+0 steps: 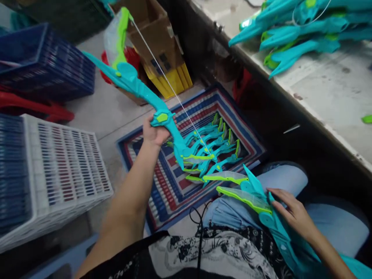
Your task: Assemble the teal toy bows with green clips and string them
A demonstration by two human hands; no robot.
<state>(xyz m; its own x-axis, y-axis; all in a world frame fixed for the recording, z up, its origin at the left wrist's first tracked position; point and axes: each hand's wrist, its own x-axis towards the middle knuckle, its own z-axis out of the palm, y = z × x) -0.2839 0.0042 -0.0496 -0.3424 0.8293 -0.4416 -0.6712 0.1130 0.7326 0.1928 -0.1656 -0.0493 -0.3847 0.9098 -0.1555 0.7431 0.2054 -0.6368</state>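
My left hand (pixel 156 131) is closed around the grip of a teal toy bow (pixel 151 100) with lime-green parts. Its white string runs taut from the upper limb tip to the lower one. That bow hangs over a striped crate (pixel 171 192), where several similar toy bows (pixel 215 143) lie side by side. On my lap rest more teal bows (pixel 279 228) with green limb tips and clear panels. My right hand (pixel 295 213) is on these, thumb and fingers closed about a teal part of one.
A work table (pixel 343 100) on the right bears a pile of teal bow parts (pixel 305 35). To the left stand a white crate (pixel 66 166) and a blue crate (pixel 58 66). Beyond the striped crate are a cardboard box (pixel 158 42) and a yellow crate (pixel 174 81).
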